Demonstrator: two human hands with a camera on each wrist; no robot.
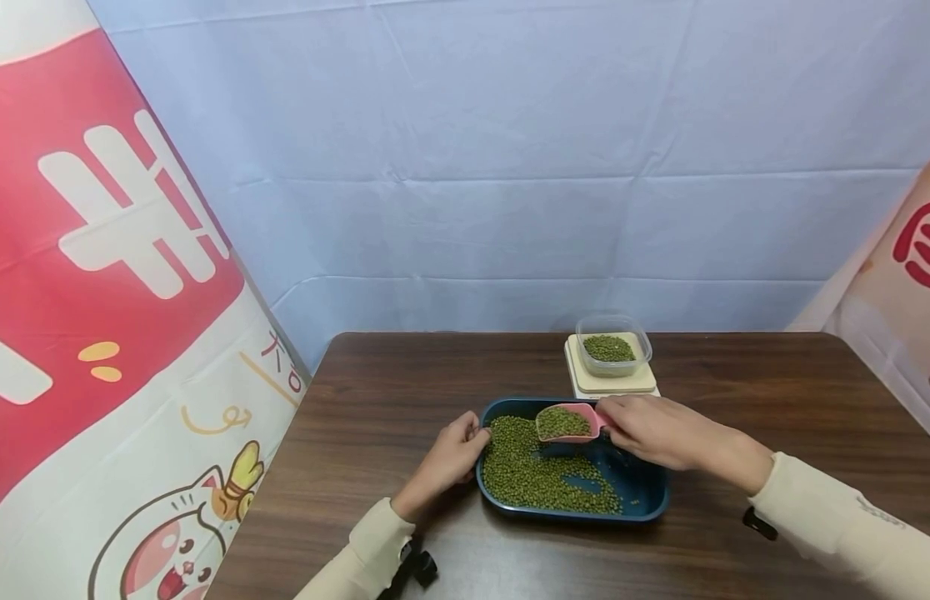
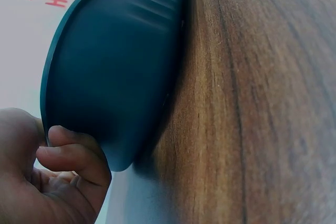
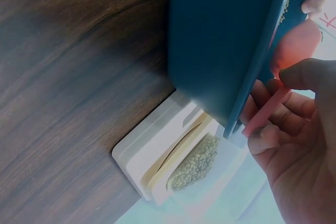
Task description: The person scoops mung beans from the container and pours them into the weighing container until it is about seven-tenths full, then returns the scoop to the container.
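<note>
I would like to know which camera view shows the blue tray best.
The head view: it looks down on the blue tray, showing most of its rim and the green beans inside. The left wrist view shows part of its outer wall and the left hand gripping it; the right wrist view, outer wall and few beans.

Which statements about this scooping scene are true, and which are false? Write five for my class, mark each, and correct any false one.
1. The right hand holds the pink scoop. True.
2. The pink scoop is empty. False: it holds small green beans.
3. The left hand grips the dark blue tray by its edge. True.
4. The clear container has small green beans in it. True.
5. The clear container stands inside the tray. False: it stands on the scale.
</note>
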